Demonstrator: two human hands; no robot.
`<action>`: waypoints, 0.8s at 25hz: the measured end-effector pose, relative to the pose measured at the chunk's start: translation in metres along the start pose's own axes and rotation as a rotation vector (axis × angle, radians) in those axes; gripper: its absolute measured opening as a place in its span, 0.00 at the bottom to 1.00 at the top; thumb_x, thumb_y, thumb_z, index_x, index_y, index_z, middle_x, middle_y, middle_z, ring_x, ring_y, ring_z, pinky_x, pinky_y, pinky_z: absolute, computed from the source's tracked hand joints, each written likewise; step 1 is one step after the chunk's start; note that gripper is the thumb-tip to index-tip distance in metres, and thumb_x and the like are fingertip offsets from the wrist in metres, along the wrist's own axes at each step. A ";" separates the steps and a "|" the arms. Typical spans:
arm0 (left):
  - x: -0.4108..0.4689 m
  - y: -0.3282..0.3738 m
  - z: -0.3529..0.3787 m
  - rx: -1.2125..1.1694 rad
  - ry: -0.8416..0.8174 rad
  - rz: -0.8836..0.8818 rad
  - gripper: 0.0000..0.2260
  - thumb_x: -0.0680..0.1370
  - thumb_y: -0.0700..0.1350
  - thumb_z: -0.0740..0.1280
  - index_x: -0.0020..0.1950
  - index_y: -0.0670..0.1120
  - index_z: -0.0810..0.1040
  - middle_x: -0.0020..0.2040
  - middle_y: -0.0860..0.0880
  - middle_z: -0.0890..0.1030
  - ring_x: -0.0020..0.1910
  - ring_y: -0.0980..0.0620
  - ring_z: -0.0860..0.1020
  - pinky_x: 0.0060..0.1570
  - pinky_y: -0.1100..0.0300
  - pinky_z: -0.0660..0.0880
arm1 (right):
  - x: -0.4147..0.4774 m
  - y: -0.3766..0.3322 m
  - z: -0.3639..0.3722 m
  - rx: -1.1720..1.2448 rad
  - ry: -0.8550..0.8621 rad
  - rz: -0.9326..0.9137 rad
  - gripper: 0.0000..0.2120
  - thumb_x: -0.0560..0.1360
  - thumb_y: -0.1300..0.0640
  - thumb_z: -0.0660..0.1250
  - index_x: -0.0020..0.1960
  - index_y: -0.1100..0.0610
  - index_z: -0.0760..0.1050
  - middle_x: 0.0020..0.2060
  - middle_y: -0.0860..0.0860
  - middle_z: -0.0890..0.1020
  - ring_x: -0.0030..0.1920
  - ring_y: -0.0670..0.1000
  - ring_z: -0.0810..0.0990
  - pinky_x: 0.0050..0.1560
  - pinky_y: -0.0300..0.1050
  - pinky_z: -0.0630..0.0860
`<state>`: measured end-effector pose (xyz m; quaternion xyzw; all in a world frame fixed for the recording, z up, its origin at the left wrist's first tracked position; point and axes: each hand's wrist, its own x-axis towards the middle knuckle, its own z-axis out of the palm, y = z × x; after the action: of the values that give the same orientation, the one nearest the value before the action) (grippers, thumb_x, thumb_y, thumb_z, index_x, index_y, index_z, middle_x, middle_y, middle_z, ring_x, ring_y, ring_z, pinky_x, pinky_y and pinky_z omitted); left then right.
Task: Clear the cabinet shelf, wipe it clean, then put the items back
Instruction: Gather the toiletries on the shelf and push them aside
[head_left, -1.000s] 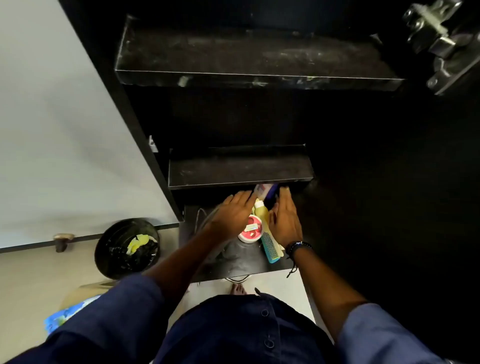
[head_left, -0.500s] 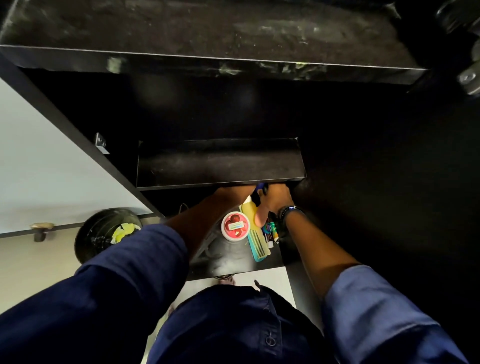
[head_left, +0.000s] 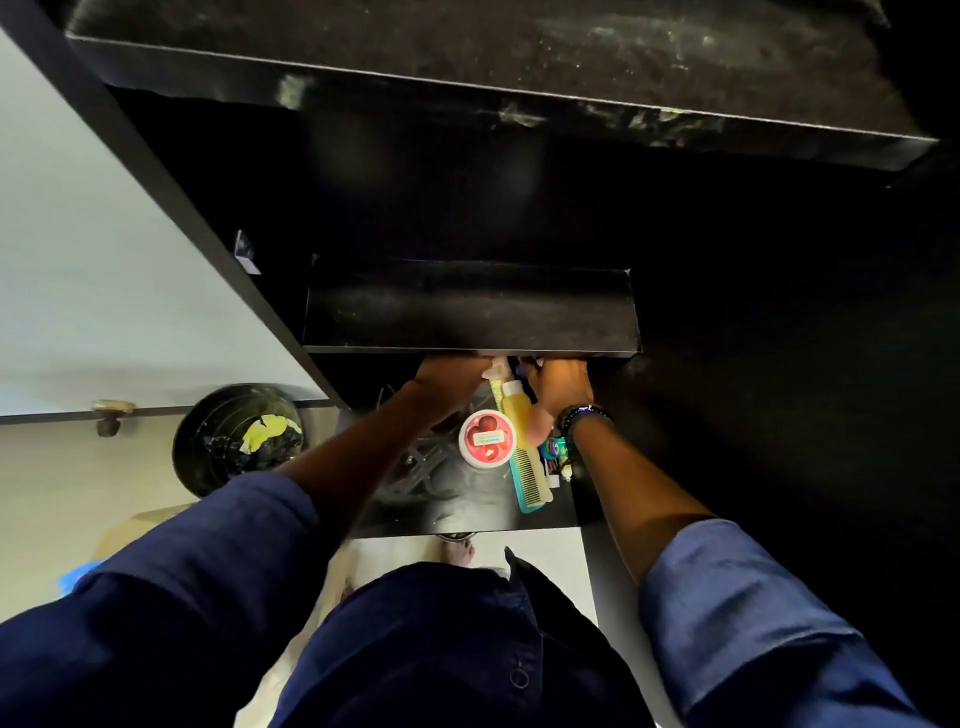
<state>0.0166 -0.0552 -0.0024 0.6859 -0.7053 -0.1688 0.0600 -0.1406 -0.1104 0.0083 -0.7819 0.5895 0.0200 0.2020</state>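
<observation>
Both hands are in the bottom bay of the black cabinet, working over the lower shelf (head_left: 462, 514). The left hand (head_left: 449, 374) reaches toward the back, its fingers hidden under the front edge of the middle shelf (head_left: 467, 312), so its grip cannot be told. The right hand (head_left: 563, 382) is in the same position with its fingertips also under that edge, so whether it is grasping or relaxed cannot be told; a dark wristband (head_left: 584, 415) sits on that wrist. The items are on the lower shelf between the two forearms. A red-lidded tub (head_left: 487, 438) stands upright. A yellow bottle (head_left: 517, 410) lies just right of it, touching the right hand. A teal comb (head_left: 527, 480) lies lengthwise toward the shelf's front edge. Small tubes (head_left: 556, 457) are tucked beside the comb, against the right wrist. Tangled cable (head_left: 421, 467) is on the shelf's left part, under the left forearm. The middle shelf is bare and the top shelf (head_left: 519, 57) is dusty and streaked. On the floor to the left, a black bin (head_left: 208, 457) holds yellow scrap.
</observation>
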 end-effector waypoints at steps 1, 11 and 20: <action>-0.005 -0.005 -0.003 0.079 0.012 0.028 0.18 0.77 0.54 0.63 0.63 0.46 0.76 0.63 0.43 0.78 0.63 0.42 0.75 0.64 0.57 0.69 | -0.003 -0.006 0.001 0.077 0.035 -0.009 0.13 0.77 0.56 0.65 0.57 0.63 0.77 0.60 0.63 0.77 0.62 0.63 0.73 0.64 0.52 0.69; -0.050 -0.070 -0.034 0.158 -0.043 -0.327 0.23 0.82 0.43 0.52 0.76 0.42 0.52 0.78 0.41 0.52 0.77 0.43 0.51 0.75 0.53 0.48 | -0.001 -0.094 0.039 0.150 -0.196 -0.173 0.18 0.81 0.50 0.59 0.57 0.61 0.79 0.59 0.60 0.80 0.61 0.59 0.76 0.60 0.45 0.69; -0.067 -0.056 -0.051 -0.022 -0.057 -0.319 0.13 0.79 0.40 0.60 0.62 0.41 0.75 0.62 0.39 0.76 0.61 0.39 0.75 0.59 0.51 0.72 | 0.014 -0.134 0.036 0.228 -0.277 -0.303 0.14 0.79 0.56 0.62 0.60 0.62 0.77 0.65 0.58 0.74 0.67 0.58 0.69 0.67 0.42 0.56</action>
<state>0.0893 0.0031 0.0376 0.7834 -0.5869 -0.2034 0.0196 -0.0043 -0.0815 0.0107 -0.8233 0.4305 0.0296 0.3687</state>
